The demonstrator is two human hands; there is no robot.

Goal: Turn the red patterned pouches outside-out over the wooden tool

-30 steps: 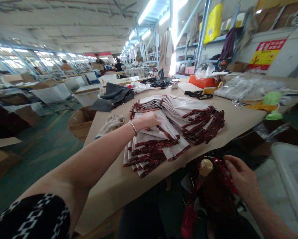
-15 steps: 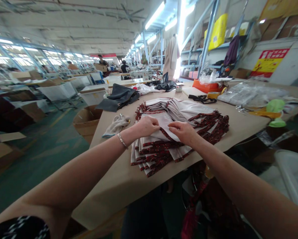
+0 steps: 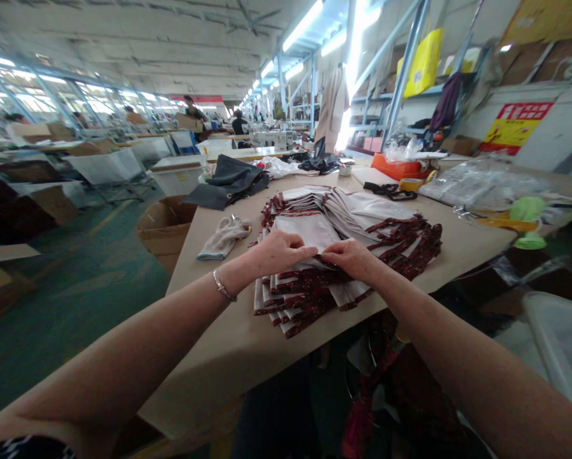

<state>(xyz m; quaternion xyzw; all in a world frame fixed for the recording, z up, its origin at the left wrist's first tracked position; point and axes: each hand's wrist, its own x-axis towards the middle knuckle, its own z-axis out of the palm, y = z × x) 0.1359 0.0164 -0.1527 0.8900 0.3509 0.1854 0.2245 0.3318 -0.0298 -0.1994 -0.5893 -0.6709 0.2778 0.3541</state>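
A pile of pale fabric pieces with dark red patterned trim (image 3: 309, 294) lies on the brown-covered table (image 3: 228, 319). Over its near side, my left hand (image 3: 283, 250) and my right hand (image 3: 350, 256) meet almost fingertip to fingertip. Both have the trimmed edge of the top fabric piece (image 3: 300, 226) pinched between thumb and fingers. The fingers partly cover that edge. More such pieces, fanned in overlapping layers (image 3: 357, 207), spread behind and to the right of my hands.
Left of the pile lies a pair of work gloves (image 3: 224, 237), with folded dark cloth (image 3: 228, 182) beyond. An orange container (image 3: 396, 167), a tape roll (image 3: 410, 184) and plastic-wrapped packs (image 3: 486, 183) occupy the back right. A cardboard box (image 3: 166, 229) stands left of the table.
My left hand has moved right along the fabric edge, closing the gap to my right hand. My right hand stays near the same place, still pinching the edge.
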